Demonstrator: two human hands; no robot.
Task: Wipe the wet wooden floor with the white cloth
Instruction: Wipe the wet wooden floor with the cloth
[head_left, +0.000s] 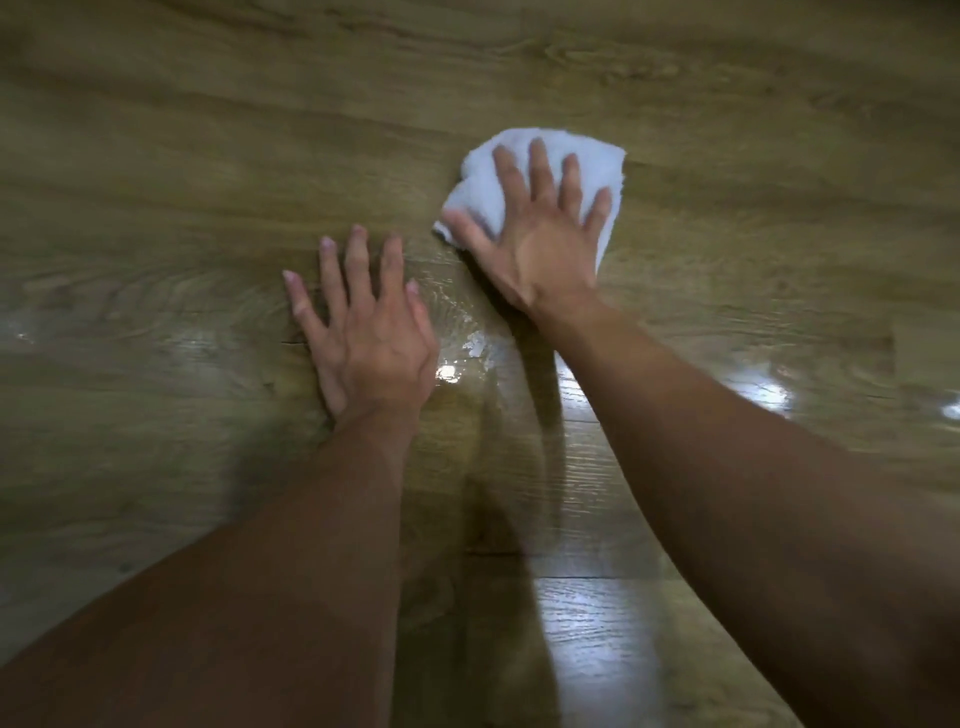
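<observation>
Fingers (540, 166) of the right hand (540, 239) are straight and fanned apart, pressed flat on the white cloth (605, 163), not curled round it; thumb splayed out to the left over the cloth's near-left corner. Cloth lies on the wooden floor (208, 156) directly under those fingers. Its edge shows past the fingertips on the far side, beyond the little finger on the right, and a small bit left of the thumb. Cloth looks folded or bunched into a thick pad, though motion blur makes the layers hard to read. Left hand (371, 343) palm-down on bare floor, its fingers (358, 265) also straight and spread, holding nothing, touching the boards. It sits nearer the person than the right hand and to its left, not touching the cloth. Wet patch (467, 340) with bright glare spots starts just right of the left thumb and runs under the right wrist, then on toward the person between the two bare forearms (322, 545). Floor beyond both sets of fingertips reads matte, wood grain visible, edges of view smeared.
</observation>
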